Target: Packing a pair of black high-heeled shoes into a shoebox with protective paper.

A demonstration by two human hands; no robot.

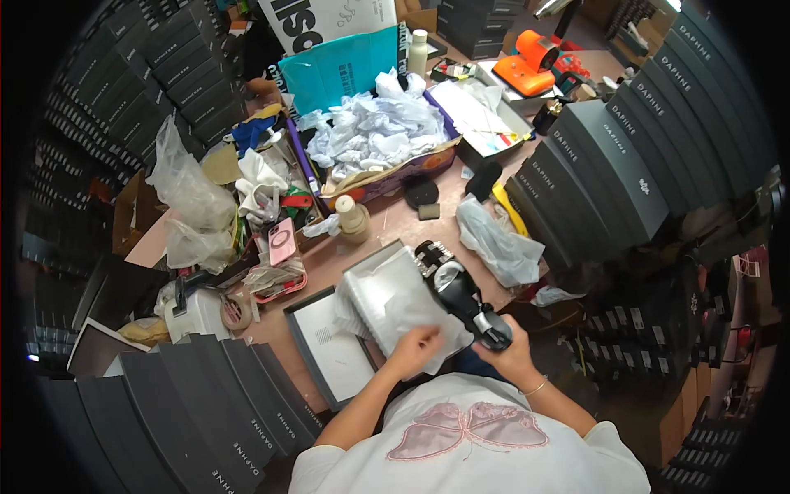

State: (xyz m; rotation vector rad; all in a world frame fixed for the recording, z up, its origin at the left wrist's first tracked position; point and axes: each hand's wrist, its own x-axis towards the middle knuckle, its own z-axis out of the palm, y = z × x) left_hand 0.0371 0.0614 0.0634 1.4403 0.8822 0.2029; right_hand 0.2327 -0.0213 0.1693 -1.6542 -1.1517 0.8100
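A black shoe is gripped at its near end by the closed fingers of the right hand, over an open box on the table. White tissue paper is pressed flat under the left hand. The box's inside is hidden by the paper.

I'm in a shoe-packing stockroom: stacked dark shoeboxes wall in the tabletop beyond my fingers, with crumpled tissue paper and an orange tape dispenser.
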